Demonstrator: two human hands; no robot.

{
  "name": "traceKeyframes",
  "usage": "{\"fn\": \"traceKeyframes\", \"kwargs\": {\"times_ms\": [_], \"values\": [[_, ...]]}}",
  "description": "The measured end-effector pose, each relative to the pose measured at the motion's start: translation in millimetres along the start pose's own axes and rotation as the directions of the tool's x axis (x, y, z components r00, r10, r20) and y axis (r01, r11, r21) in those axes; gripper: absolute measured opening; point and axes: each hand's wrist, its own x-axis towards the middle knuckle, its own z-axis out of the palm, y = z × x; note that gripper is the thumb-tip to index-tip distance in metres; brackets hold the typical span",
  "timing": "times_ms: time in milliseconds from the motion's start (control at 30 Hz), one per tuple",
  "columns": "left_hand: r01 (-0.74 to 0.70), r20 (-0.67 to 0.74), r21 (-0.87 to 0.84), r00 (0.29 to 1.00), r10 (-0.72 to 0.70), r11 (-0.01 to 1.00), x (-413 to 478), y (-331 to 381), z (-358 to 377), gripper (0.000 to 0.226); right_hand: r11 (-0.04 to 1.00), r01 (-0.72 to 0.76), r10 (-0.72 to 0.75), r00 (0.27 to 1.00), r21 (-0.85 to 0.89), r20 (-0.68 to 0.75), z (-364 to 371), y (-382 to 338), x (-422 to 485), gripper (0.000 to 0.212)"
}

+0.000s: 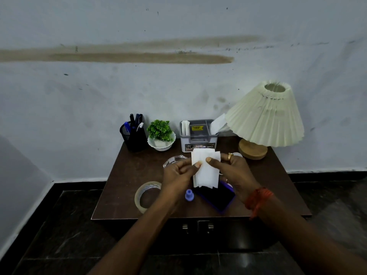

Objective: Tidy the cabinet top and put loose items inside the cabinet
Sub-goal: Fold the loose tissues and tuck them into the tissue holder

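While both hands are pinched onto the same little stack of white paper slips [206, 169], nothing else on the cabinet top [127, 187] is being touched. The left hand [177, 176] has its thumb pressed on the stack's left edge, and the right hand [231, 171] clamps the right side with thumb in front and fingers behind — so both are closed on the paper, held up off the surface. The stack's long axis runs pretty much straight away from the person, top end pointing at the grey organizer box [197, 135] just beyond the grip.

That's the relation that matters, by the look of it: the box sits dead ahead of the slips and already has white papers poking out of it, so a short push forward would line them up with a slot. The right hand looks marginally nearer to it. If the slips go inside the cabinet instead, the door handles [197, 228] are below and toward the person, both doors apparently shut.

Right under the grip it's crowded — a purple stamp pad [216, 199], a small blue bottle [188, 194], a tape roll [146, 196] down-left, a clear glass dish [172, 160] behind the left hand. The lamp [264, 118] crowds the far right, so the clearest path is straight forward.
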Motion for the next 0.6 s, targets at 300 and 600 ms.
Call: {"fn": "traceKeyframes", "kwargs": {"times_ms": [300,600], "values": [[-0.219,0.041,0.295,0.976,0.216,0.930,52,40,6,0.024,0.920,0.249,-0.250,0.968,-0.304,0.037,-9,-37,35,0.028],[-0.317,0.021,0.454,0.938,0.346,0.833,112,63,9,0.026,0.518,0.393,-0.501,0.859,-0.760,0.104,-1,-89,79,0.027]]}}
